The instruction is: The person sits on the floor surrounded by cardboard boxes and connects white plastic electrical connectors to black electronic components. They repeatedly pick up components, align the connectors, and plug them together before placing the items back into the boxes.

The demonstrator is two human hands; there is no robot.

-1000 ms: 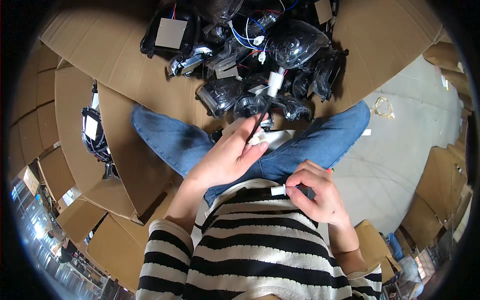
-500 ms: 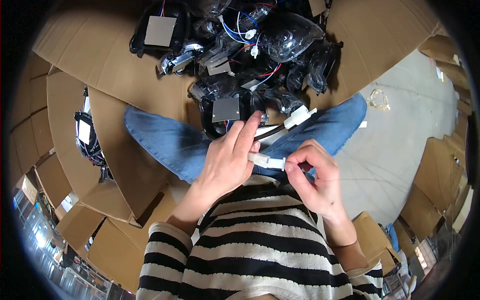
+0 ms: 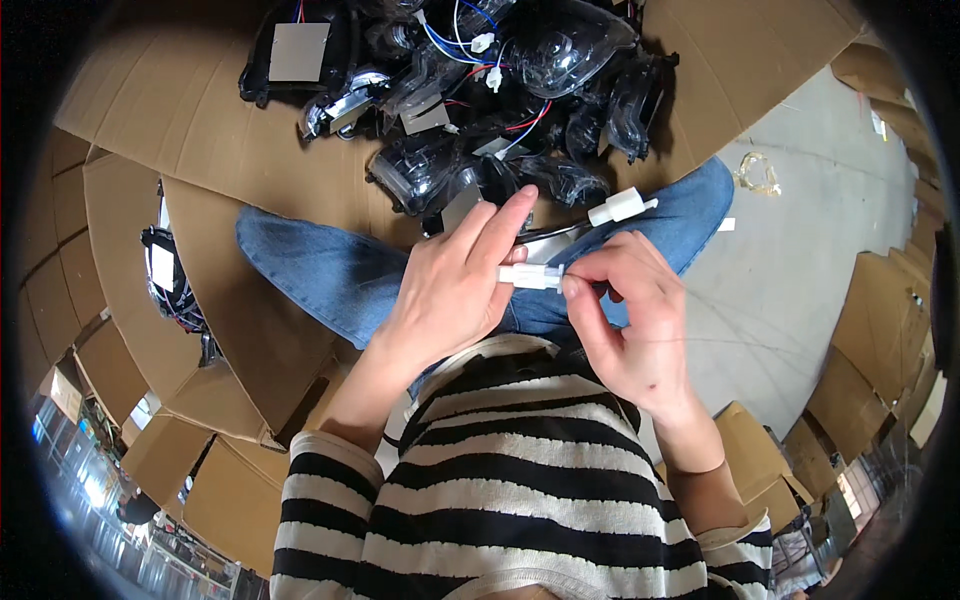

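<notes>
Above my lap, a white plastic wire connector (image 3: 530, 276) spans the gap between my hands. My left hand (image 3: 440, 275) is closed on its left end, with the index and middle fingers stretched forward. The thumb and fingertips of my right hand (image 3: 635, 320) pinch the right end. Just beyond my left fingers lies a black lamp unit with a grey label (image 3: 461, 208), partly covered by that hand. A second white connector (image 3: 620, 206), on a black cable, rests near my right knee, touching neither hand.
A large cardboard box (image 3: 180, 110) opens in front of me, holding several plastic-wrapped lamp units (image 3: 570, 60) with loose wires. Another carton (image 3: 240, 320) at my left has lamp units (image 3: 170, 275) beside its flap. Yellowish strapping (image 3: 757, 173) lies on the grey floor at right.
Both hands and the connector appear higher in the picture, farther from my body. My left hand now covers more of the labelled lamp unit. The connector's two parts look pushed closer together.
</notes>
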